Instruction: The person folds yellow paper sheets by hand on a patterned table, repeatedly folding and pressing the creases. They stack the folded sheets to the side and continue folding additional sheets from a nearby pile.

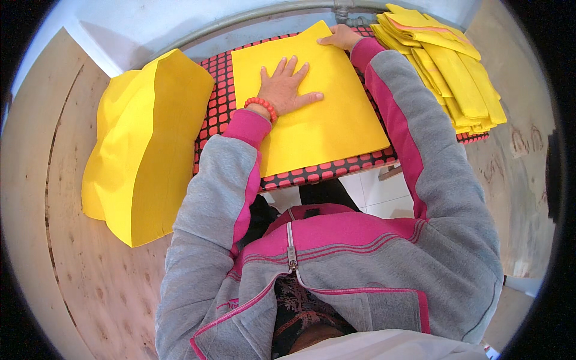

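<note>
In front of me lies a smooth yellow sheet [327, 129], perhaps paper or thin cloth; I cannot tell whether it is single or a stack. My left hand [285, 90], with a red bead bracelet [261, 107] at the wrist, rests flat on its upper left part, fingers spread. At the far right corner, my right hand [342, 38] has its thumb and fingers closed on the edge. That corner is raised a little. Beneath the sheet is a red-and-black patterned table cover [217, 99].
To the left, a large bent stack of yellow sheets [144, 144] leans over a wooden board [102, 288]. Folded yellow pieces [450, 72] are piled at the far right, beside another wooden board [516, 180]. A pipe [258, 18] runs along the wall behind the table.
</note>
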Demonstrator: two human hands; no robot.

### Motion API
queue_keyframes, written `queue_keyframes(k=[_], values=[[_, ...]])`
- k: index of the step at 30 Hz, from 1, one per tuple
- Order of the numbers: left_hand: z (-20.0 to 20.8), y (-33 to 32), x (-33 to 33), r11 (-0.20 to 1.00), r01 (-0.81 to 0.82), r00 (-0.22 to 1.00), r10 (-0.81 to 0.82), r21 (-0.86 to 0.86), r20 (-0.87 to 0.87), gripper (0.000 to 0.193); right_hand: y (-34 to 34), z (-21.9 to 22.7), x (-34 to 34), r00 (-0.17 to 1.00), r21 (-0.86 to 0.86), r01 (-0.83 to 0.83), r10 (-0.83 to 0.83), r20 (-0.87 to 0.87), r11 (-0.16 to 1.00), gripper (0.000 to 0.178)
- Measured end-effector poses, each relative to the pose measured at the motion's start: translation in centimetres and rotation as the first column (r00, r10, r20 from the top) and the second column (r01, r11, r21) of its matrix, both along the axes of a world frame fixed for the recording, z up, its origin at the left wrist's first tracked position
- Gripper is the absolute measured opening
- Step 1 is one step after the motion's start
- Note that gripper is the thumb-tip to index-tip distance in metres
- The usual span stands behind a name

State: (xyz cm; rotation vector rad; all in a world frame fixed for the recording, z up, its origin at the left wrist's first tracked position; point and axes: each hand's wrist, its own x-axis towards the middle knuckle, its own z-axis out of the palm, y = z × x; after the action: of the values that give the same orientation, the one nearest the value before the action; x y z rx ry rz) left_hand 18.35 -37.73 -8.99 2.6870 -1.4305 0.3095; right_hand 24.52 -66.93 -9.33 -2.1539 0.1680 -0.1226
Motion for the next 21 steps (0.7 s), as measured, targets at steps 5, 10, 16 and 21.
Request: queue_keyframes(k=[5, 10, 16, 21], values=[[-0.6, 0.1, 0.2, 1.0, 0.001, 1.0, -0.001, -0.011, 0.011, 0.093, 2.5, -1.7, -2.9, 0.715, -0.818, 0.294, 0.454, 0.532, 0.495, 0.025], [-1.4, 0.1, 0.9, 0.969, 0.208, 0.978, -0.202, -0.133, 0.057, 0.077, 3.7, -0.6, -4.3, 0.815, -0.722, 0.317, 0.213, 0.539, 0.615, 0.026], [-1.5, -0.4, 1.5, 0.98, 0.19, 0.981, -0.192, -0.055, -0.041, 0.072, 0.1, 0.0, -3.2, 0.99, -0.257, 0.058, -0.023, 0.137, 0.965, 0.057], [-0.6, -0.4, 0.3, 0.99, 0.136, 0.99, -0.135, 0.022, -0.035, 0.075, -0.4, -0.8, -4.4, 0.995, -0.034, 0.008, -0.012, -0.102, 0.999, 0.064]])
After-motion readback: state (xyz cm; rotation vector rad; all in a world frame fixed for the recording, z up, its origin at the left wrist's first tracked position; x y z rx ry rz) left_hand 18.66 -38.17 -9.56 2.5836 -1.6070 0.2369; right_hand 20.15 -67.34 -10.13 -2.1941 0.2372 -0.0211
